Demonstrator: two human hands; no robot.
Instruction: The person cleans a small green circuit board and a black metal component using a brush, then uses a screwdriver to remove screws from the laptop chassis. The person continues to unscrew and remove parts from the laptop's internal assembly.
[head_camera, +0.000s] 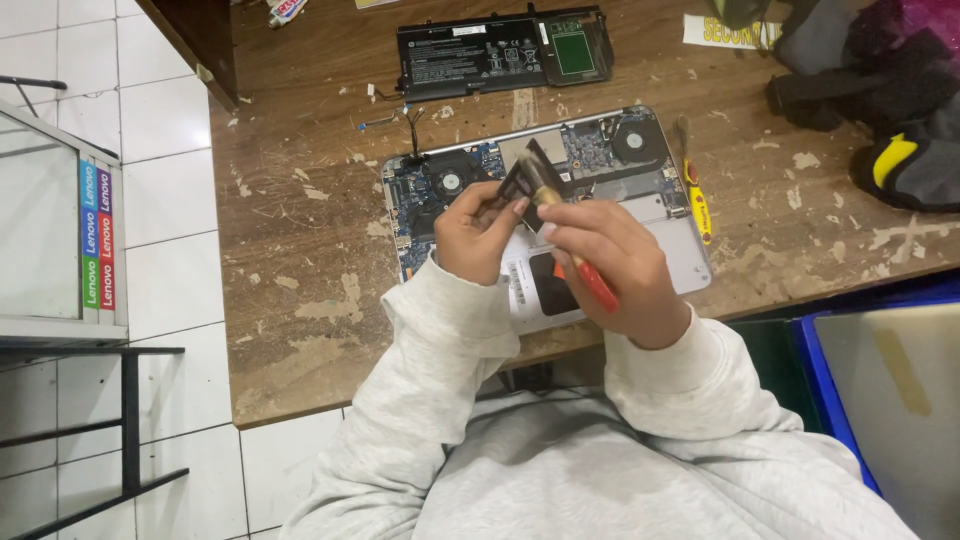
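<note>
Over opened laptop (610, 215), battery (475, 55) already out: left hand (478, 232) pinches 1 small dark module (520, 180). Right hand (610, 262), closed, brushes it with red-handled brush (570, 235); refitting apparently remains.

The opened laptop (600, 190) lies on the table (300, 270) near its front edge, about midway along. Both hands are raised above it, the left hand (480, 232) just left of the right hand (610, 265), with a small flat part (522, 180) and a brush (560, 225) between them. Behind the laptop, toward the back edge, lies a battery pack (480, 55). A screwdriver (697, 200) lies just beside the laptop's right side. A heap of bags (870, 90) sits at the back right corner.
</note>
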